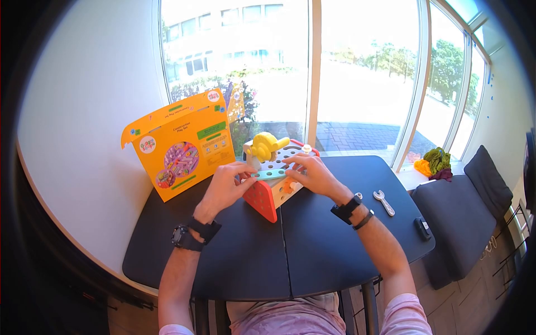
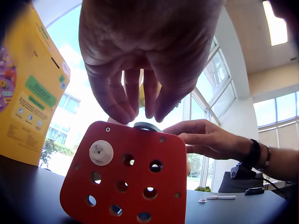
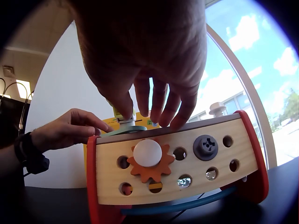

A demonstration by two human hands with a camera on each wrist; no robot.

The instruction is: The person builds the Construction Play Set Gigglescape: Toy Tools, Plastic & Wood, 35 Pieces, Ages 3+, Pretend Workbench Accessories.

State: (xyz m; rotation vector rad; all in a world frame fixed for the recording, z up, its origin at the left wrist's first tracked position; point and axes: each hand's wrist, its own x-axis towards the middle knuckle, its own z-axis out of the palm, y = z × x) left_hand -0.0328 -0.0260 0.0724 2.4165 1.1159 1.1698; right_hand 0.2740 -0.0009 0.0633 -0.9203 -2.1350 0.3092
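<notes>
A toy workbench (image 1: 262, 198) with red end panels (image 2: 135, 175) and pale wooden sides (image 3: 187, 175) stands on the dark table. Across its top, near one end, lies a teal strip with holes (image 1: 269, 175). My left hand (image 1: 223, 184) pinches the strip's left end, fingertips close over the red panel. At the other end, my right hand (image 1: 315, 174) has thumb and fingers bent around the strip. Just behind the strip rises a yellow toy piece (image 1: 266, 147). The side facing me carries an orange gear (image 3: 150, 169) with a white knob (image 3: 147, 153) and a grey screw (image 3: 205, 147).
A yellow box (image 1: 187, 151) stands at the back left. Right of the bench lie a toy wrench (image 1: 384, 203), a small white nut (image 2: 202, 200) and a black device (image 1: 422, 229). A dark chair (image 1: 455, 223) stands beside the table, with bright cloths (image 1: 438, 164) behind it.
</notes>
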